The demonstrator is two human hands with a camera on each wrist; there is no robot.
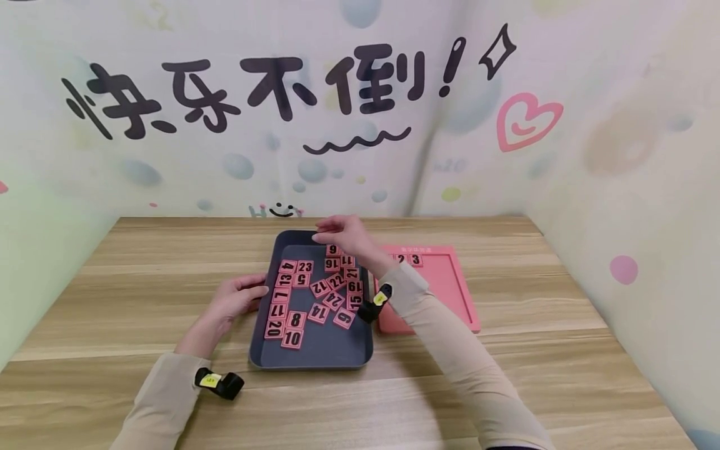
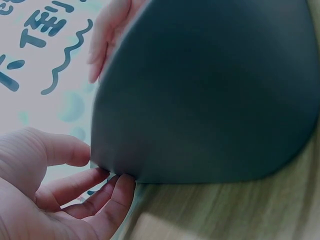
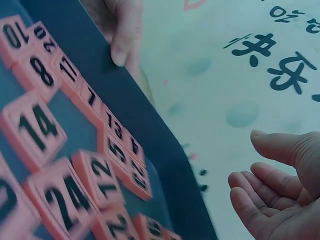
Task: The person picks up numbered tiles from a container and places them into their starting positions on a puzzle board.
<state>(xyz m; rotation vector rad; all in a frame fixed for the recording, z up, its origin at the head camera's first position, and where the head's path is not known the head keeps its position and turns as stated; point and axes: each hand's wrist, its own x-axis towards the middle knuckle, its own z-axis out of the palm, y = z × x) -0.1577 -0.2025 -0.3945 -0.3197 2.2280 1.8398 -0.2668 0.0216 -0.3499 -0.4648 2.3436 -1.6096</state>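
A dark grey tray (image 1: 332,357) holds several pink number tiles (image 1: 292,338), among them 10, 8, 14 and 24. At the tray's left side my left hand (image 1: 239,297) grips the rim, thumb over the edge and fingers against the outer wall. The tray's outer face (image 2: 210,100) fills much of the left wrist view. My right hand (image 1: 345,237) hovers at the far right corner of the tray, fingers loosely bent and nothing in them; the right wrist view shows the bare palm (image 3: 285,195) apart from the rim.
Right of the tray lies a pink board (image 1: 427,300) with a raised frame, partly hidden by the right forearm. Tiles 2 and 3 (image 1: 415,260) sit in its top row. Both rest on a wooden table (image 1: 140,281) before a printed backdrop (image 1: 225,187).
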